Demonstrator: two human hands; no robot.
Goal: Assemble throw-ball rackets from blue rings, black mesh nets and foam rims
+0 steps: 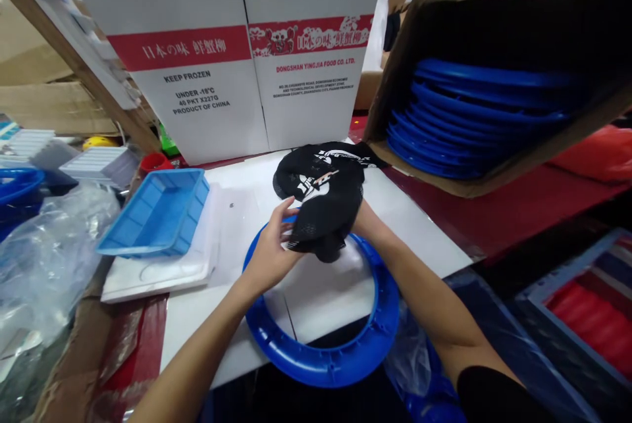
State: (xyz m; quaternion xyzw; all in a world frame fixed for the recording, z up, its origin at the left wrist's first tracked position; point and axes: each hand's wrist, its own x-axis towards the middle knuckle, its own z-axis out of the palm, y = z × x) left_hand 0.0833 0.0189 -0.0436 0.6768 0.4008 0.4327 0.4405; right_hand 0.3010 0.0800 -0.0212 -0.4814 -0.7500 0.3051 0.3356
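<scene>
A piece of black mesh fabric with white print (328,196) is bunched up above the white work surface. My left hand (276,245) grips its near left edge, fingers curled against the cloth. From the right, my right hand (363,216) reaches into or behind the fabric, so its fingers are hidden. Under both hands lies a blue plastic ring (326,364), its near edge jutting past the front of the white surface (424,232). The cloth covers the far part of the ring.
At the left, a light blue tray (158,209) rests on a white foam slab (158,278). A white printed carton (227,87) stands at the back. On the right, an open cardboard box (395,74) holds several stacked blue rings (459,120). Clear plastic bags (54,245) lie far left.
</scene>
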